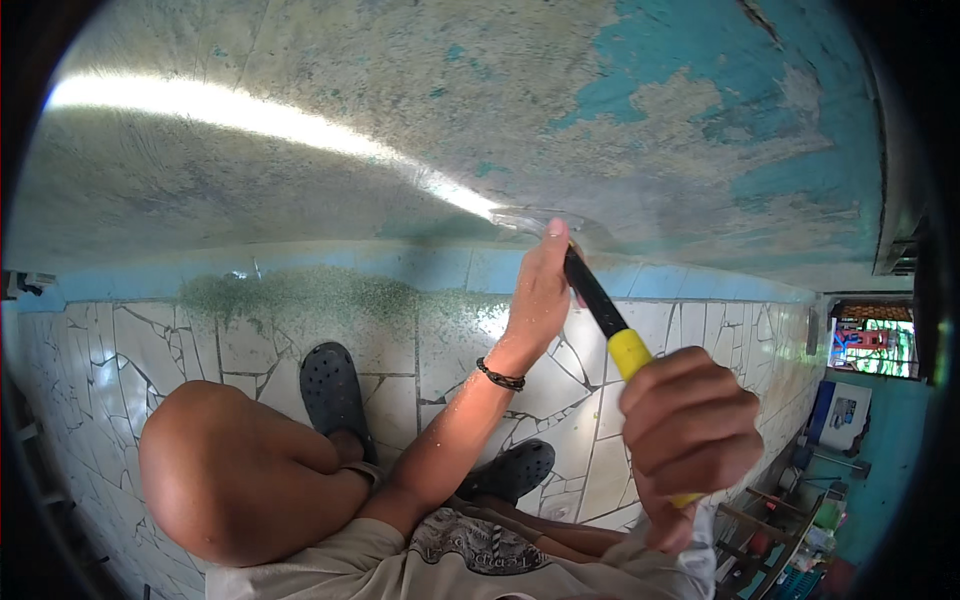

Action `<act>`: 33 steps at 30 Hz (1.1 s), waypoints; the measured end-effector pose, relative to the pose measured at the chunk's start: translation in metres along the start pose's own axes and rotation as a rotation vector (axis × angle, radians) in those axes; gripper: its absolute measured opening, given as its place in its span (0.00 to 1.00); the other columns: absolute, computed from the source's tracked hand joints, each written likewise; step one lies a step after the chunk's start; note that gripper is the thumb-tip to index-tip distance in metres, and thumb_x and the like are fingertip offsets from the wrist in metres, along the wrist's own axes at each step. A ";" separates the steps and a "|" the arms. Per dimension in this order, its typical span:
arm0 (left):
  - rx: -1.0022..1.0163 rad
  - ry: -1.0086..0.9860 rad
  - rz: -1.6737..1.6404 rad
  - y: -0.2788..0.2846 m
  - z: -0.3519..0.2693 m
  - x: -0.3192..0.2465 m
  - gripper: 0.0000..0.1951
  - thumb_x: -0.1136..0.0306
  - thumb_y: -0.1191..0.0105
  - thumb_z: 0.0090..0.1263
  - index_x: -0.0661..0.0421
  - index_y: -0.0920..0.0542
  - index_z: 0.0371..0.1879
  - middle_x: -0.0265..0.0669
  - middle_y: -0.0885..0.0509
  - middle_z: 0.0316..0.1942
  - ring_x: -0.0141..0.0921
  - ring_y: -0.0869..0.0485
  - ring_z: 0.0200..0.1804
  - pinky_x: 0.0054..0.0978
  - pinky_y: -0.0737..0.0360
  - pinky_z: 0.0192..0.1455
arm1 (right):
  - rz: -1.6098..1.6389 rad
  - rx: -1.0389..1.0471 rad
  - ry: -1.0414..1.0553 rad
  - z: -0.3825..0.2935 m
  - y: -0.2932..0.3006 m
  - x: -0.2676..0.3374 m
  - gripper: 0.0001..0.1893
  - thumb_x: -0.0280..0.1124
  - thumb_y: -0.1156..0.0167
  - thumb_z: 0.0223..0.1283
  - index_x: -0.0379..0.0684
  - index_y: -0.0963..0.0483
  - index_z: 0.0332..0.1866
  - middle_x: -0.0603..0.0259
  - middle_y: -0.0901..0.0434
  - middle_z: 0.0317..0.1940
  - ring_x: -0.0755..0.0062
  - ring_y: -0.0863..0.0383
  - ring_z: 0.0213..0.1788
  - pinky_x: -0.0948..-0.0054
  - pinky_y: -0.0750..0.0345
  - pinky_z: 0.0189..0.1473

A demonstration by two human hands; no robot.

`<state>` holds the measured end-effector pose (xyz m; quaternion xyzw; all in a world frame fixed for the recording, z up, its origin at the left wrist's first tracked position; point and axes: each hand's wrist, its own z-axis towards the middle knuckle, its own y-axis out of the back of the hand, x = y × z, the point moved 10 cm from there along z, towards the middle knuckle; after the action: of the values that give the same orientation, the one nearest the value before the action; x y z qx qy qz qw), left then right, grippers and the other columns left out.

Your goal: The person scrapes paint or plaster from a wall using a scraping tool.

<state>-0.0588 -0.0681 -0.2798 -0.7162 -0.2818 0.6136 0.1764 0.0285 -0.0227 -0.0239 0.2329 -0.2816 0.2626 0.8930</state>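
A long-handled scraper (596, 289) with a black shaft and yellow grip slants up to the wall (300, 180). Around the shaft close to the scraper's head, my left hand (546, 277) is closed, its thumb lying along the top. My right hand (690, 424) grips the yellow end of the handle, nearer to my body. The tool's pale head meets the wall's lower part, partly blurred and hidden by my left thumb. Worn patches of turquoise paint (637, 67) show on the bare grey surface. Pale dust clings to my left forearm.
Greenish paint debris (300, 296) lies along the light-blue wall base (442, 266) and on the broken-tile floor (247, 352). My feet, in dark clogs (334, 390), are close below. At the right stand a white-and-blue box (844, 416) and a cluttered shelf (787, 540).
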 end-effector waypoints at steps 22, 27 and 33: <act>0.036 0.098 -0.418 0.004 0.003 0.038 0.20 0.50 0.52 0.82 0.49 0.35 0.29 0.28 0.41 0.20 0.28 0.39 0.26 0.30 0.37 0.35 | -0.068 -0.744 0.260 -0.139 0.031 -0.018 0.24 0.53 0.34 0.69 0.46 0.31 0.25 0.74 0.31 0.12 0.77 0.31 0.11 0.73 0.28 0.19; 0.090 0.092 -0.409 0.001 0.000 0.032 0.21 0.49 0.51 0.82 0.48 0.36 0.27 0.27 0.41 0.20 0.27 0.38 0.27 0.29 0.37 0.36 | 0.004 -0.654 0.141 -0.133 0.019 -0.020 0.23 0.47 0.37 0.71 0.42 0.31 0.25 0.68 0.27 0.15 0.67 0.27 0.14 0.65 0.22 0.25; 0.099 0.118 -0.570 -0.023 0.004 0.044 0.21 0.49 0.47 0.79 0.48 0.34 0.27 0.27 0.40 0.19 0.28 0.38 0.26 0.30 0.37 0.35 | -0.102 -0.634 0.239 -0.124 0.028 0.009 0.21 0.41 0.36 0.70 0.43 0.31 0.23 0.67 0.28 0.17 0.64 0.25 0.18 0.66 0.23 0.30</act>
<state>-0.0631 -0.0233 -0.3010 -0.6332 -0.4305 0.5098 0.3922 0.0658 0.0712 -0.1017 -0.0750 -0.2307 0.1422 0.9596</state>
